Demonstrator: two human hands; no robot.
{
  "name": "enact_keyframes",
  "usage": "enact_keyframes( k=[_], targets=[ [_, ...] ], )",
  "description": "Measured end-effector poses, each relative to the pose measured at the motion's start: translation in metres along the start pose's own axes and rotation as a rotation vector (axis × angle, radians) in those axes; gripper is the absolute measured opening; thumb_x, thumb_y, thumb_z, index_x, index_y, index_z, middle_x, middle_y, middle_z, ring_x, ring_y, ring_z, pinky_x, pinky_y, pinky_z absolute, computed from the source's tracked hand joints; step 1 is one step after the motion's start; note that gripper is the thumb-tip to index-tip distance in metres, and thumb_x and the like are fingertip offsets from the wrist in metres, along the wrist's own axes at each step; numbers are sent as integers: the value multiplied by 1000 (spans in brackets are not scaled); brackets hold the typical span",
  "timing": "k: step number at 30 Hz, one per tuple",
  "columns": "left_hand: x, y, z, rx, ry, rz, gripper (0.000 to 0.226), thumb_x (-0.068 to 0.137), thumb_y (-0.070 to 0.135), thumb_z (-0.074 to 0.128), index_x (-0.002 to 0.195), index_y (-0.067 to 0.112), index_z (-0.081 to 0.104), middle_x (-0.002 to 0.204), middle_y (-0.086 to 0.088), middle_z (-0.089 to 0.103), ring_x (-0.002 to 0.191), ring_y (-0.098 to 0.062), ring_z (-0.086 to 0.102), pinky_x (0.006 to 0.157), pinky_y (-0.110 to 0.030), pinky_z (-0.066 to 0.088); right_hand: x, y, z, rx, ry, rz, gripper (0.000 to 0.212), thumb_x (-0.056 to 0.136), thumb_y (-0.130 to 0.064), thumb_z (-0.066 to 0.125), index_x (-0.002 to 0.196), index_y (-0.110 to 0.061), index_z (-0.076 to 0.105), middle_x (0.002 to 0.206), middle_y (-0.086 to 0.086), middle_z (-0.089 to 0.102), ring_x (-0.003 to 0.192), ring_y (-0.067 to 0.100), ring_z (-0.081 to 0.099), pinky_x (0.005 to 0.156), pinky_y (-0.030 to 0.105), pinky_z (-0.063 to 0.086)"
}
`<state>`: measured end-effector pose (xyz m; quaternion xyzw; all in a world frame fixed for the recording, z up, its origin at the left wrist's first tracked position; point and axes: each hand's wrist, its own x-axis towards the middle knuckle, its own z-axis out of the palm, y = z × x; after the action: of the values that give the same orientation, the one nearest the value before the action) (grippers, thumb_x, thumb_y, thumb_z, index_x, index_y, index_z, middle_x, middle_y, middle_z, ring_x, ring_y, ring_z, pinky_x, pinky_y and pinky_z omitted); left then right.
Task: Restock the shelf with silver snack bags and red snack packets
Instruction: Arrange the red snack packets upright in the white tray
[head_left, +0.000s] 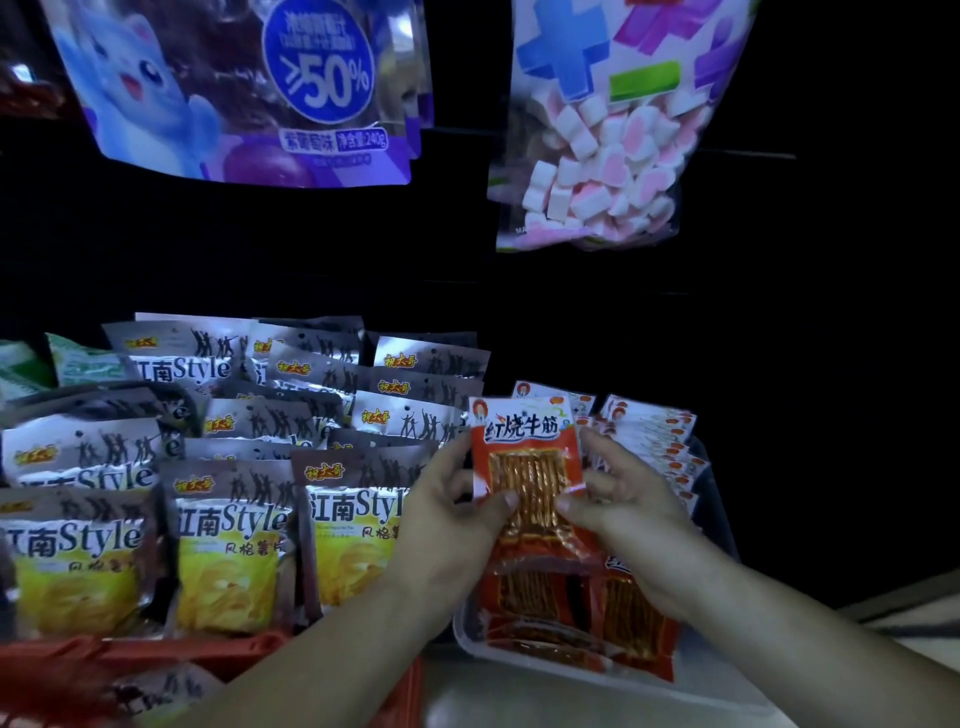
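A red snack packet (525, 457) stands upright between both my hands, above a clear plastic tray (722, 525). My left hand (457, 512) pinches its left edge with thumb on the front. My right hand (618, 499) pinches its right edge the same way. More red snack packets (576, 618) lie flat at the tray's front, and others (649, 431) stand in a row behind. Silver snack bags (234, 525) with yellow chip pictures fill the shelf to the left in several overlapping rows.
A purple bag with a blue cat (234, 88) and a bag of pink and white marshmallows (597, 140) hang above. Green packets (78, 358) sit far left. A red basket (156, 660) holding a silver bag lies at the bottom left. The right side is dark.
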<state>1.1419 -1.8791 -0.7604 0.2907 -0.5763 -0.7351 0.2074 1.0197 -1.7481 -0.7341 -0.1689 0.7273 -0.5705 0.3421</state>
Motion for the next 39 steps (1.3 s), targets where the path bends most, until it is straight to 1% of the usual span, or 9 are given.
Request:
enact_keyframes(
  k=[4,7,14,17,20,25,30,34,39],
  targets=[
    [1,-1,-7,100,-72,1,88,87,1,77,151,46,38,111,-1,72,95,-20,75,73,-45,64,-8,0,5,-54,-13,-30,86,91,14,65,148,-47,40,101,-14,78,90,16,77,65,39,63],
    [-2,-9,-8,182,-121,-47,101,82,0,82,153,48,29,106,6,73,90,-21,75,62,-37,61,-6,4,5,-54,95,-75,79,93,11,64,138,-51,47,100,-18,76,93,5,74,63,22,60],
    [-2,-11,-13,754,44,349,75,83,29,80,147,49,43,137,20,49,129,1,46,108,-24,44,-3,-1,6,-123,104,-104,53,99,1,60,132,-41,57,94,1,77,93,17,75,85,41,62],
    [-6,1,0,423,-69,233,66,87,42,79,145,45,47,135,18,57,120,3,59,95,-22,54,-9,-9,10,-63,-15,-121,45,96,9,58,115,-29,70,91,3,78,90,18,75,72,26,59],
    [-4,9,7,99,-77,75,44,93,20,74,134,33,60,121,2,70,99,-15,74,73,-34,63,-13,-15,13,36,-132,-35,37,97,3,55,108,-22,79,101,7,78,97,24,75,87,41,62],
    [-8,17,-4,-94,-183,-70,31,102,10,59,130,22,62,122,-4,73,104,-35,73,68,-64,60,-7,-6,7,-207,143,-146,40,94,-29,73,123,-55,62,112,-17,61,94,0,67,73,17,56],
    [-4,10,-5,14,-122,-77,32,100,20,65,129,33,66,118,7,75,112,-14,69,101,-49,53,-1,-1,3,-92,170,-159,57,93,0,70,135,-38,59,80,8,65,70,7,68,75,33,60],
    [-1,-5,-7,144,-23,18,58,94,11,72,143,35,51,101,4,76,84,-20,69,81,-46,61,2,4,1,-145,222,-217,52,94,-2,70,127,-41,57,78,2,65,61,7,60,69,27,49],
    [-1,-6,-2,122,50,148,50,93,1,70,130,34,60,92,2,72,83,-13,71,70,-24,56,0,5,1,-357,252,-313,19,95,-26,73,100,-43,66,107,-17,61,94,-5,60,80,12,48]
  ],
)
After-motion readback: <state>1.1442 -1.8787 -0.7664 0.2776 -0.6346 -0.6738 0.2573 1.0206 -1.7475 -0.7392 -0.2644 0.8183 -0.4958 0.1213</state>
